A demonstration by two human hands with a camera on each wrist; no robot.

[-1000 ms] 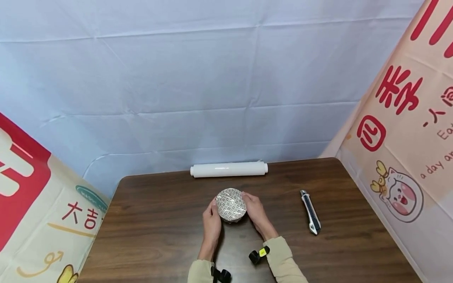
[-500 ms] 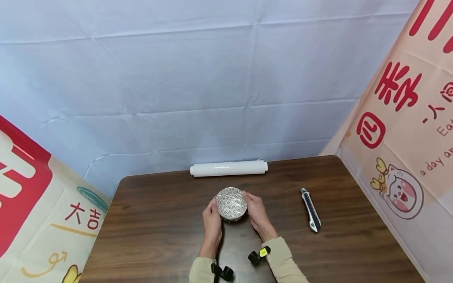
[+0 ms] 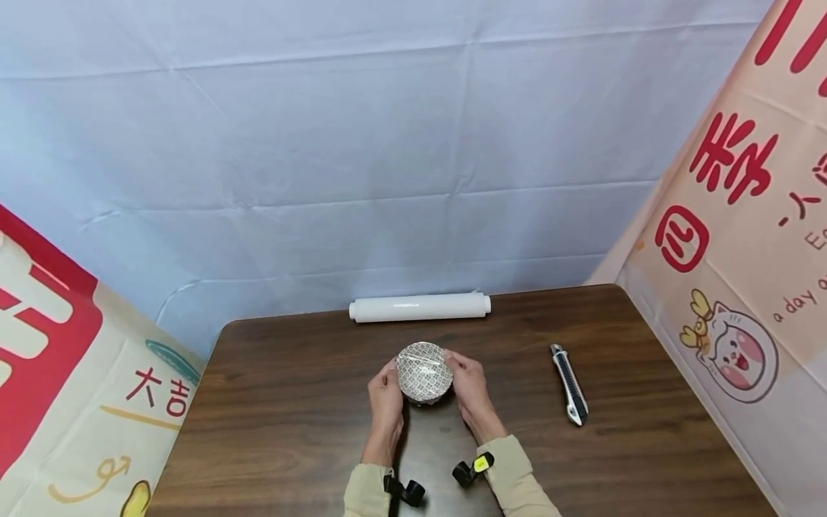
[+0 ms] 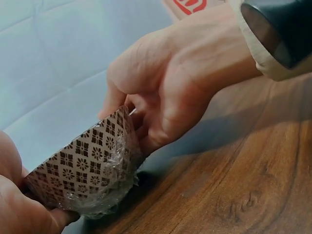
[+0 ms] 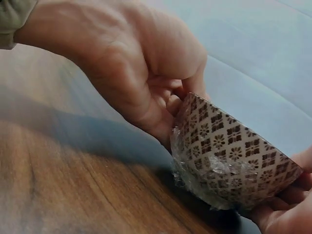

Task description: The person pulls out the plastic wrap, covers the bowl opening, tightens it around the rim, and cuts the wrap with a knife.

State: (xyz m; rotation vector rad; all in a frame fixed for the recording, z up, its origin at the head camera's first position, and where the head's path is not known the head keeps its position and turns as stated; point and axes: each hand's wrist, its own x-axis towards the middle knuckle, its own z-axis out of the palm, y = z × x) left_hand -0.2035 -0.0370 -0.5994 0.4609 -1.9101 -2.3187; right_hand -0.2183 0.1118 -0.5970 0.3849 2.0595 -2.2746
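A small bowl (image 3: 424, 373) with a brown diamond-and-flower pattern is covered in clear cling film (image 4: 105, 195), stretched over the top and bunched around its underside. My left hand (image 3: 386, 402) grips the bowl's left side, thumb near the rim. On the opposite side, my right hand (image 3: 474, 391) holds it the same way. Both wrist views show fingers curled beneath the rim and the bowl close over the table. In the left wrist view, the right hand (image 4: 170, 73) hides part of the bowl's side.
A white roll of cling film (image 3: 420, 308) lies along the far edge of the brown wooden table (image 3: 278, 402). To the right rests a utility knife (image 3: 570, 385). A pale cloth (image 3: 323, 143) hangs behind, with printed banners on both sides.
Both hands keep their hold on the bowl, which stays almost in place. The scene shifts slightly with the head camera.
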